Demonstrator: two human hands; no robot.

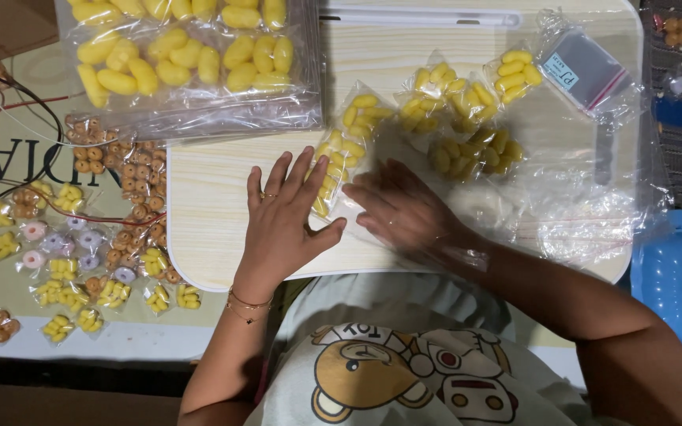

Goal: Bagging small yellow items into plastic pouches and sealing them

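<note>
On the pale wooden tray (215, 237) across our lap, our left hand (282, 225) lies flat with fingers spread, pressing the lower end of a small clear packet (339, 162) of yellow pieces. Our right hand (404, 209) is blurred beside it, fingers loosely extended; we cannot tell whether it pinches the film. We judge the bagging well under way: several filled packets (467, 118) lie farther up the tray, and many more finished ones (73, 260) are spread over the floor at left. Much is left, since the big bag (183, 55) of loose yellow pieces looks full, with empty sleeves (586, 71) waiting at right.
</note>
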